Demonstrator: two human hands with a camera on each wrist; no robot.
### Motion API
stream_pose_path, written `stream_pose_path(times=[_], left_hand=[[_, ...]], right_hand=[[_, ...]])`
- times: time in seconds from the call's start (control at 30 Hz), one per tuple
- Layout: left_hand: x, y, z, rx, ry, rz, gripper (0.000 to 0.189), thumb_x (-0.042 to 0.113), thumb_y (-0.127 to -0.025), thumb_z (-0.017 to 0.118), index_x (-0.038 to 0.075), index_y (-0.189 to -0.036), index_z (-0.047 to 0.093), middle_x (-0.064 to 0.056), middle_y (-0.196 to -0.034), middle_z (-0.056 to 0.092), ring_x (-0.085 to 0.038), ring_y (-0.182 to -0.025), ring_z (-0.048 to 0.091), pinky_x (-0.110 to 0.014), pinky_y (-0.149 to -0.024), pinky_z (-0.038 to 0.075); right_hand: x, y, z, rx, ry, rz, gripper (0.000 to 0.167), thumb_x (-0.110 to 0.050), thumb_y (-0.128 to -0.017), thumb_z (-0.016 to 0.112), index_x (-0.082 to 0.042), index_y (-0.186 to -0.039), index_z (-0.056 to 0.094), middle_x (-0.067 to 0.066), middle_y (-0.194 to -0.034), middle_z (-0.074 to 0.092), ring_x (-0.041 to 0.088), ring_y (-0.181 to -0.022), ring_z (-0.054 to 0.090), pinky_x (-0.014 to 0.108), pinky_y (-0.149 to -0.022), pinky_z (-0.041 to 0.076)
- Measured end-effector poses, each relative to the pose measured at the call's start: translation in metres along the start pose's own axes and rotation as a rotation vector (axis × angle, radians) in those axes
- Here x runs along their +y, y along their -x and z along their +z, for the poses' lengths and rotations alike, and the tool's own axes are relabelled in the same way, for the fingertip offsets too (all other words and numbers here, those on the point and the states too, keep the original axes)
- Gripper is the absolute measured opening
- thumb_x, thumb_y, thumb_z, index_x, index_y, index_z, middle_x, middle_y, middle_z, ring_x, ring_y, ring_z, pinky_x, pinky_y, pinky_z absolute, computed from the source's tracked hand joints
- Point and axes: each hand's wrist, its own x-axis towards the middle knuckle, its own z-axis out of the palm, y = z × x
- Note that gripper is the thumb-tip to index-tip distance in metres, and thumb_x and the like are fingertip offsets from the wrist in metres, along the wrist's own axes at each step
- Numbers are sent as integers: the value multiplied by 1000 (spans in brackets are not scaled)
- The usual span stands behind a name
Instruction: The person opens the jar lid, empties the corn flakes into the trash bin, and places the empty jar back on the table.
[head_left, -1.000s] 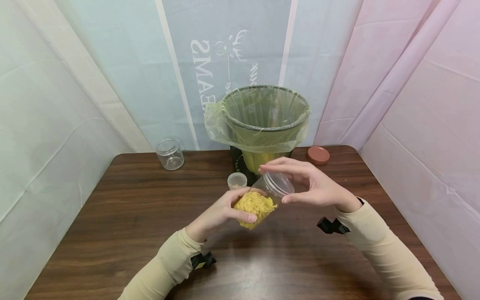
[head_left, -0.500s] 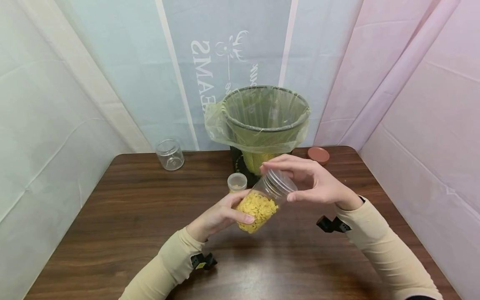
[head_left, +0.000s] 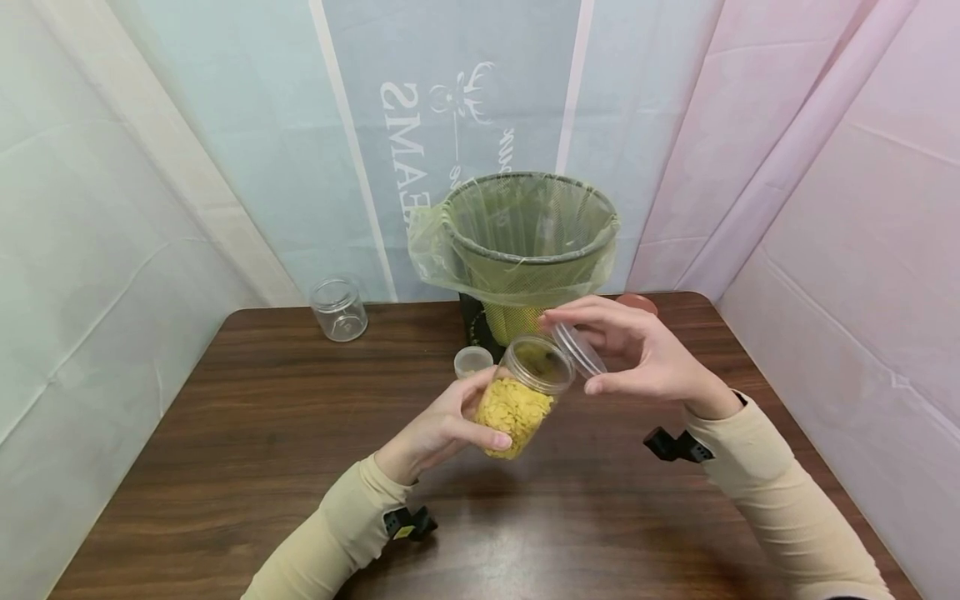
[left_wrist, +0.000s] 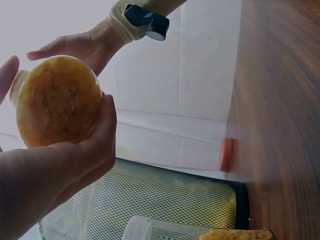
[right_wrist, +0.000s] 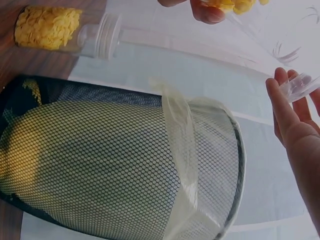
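Note:
My left hand (head_left: 442,425) grips a clear jar (head_left: 517,408) partly filled with yellow flakes, thumb across its side. The jar tilts to the right, its mouth uncovered. Between the thumb and fingers of my right hand (head_left: 645,362) is a clear round lid (head_left: 577,348), held on edge just right of the jar's rim. In the left wrist view the jar's base (left_wrist: 59,102) faces the camera, packed with flakes, and hides most of the lid. The right wrist view shows the lid (right_wrist: 300,86) at the fingertips, apart from the jar.
Behind the hands stands a mesh bin (right_wrist: 100,160) with a pale yellow liner (head_left: 525,279). A second lidded jar (right_wrist: 47,27) of yellow flakes is in front of it. An open clear jar (head_left: 340,310) stands back left; a reddish lid (left_wrist: 226,155) lies back right, partly behind the right hand.
The lid has come off the jar and moved right with my right hand, exposing the mouth. My left hand has kept its grip on the jar.

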Motion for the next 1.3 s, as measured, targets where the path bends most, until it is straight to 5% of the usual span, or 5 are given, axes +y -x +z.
stream_pose_path(times=[0.27,1.3], left_hand=[[5,0,1,95,2,23,78,-9,-67,74,1,-136,39,-10,-116,59,-18,-103,59,-31,-87,53],[20,13,-18,454,-206,169,77,-12,-61,79,13,-126,47,-7,-117,59,-20,-104,60,-33,-87,53]], right_hand=[[0,8,-6,47,38,17,73,25,-61,71,21,-128,41,27,-132,49,30,-126,48,35,-104,41],[20,54,-37,251,179,169,64,28,-63,69,17,-123,49,30,-124,50,24,-112,57,25,-91,50]])
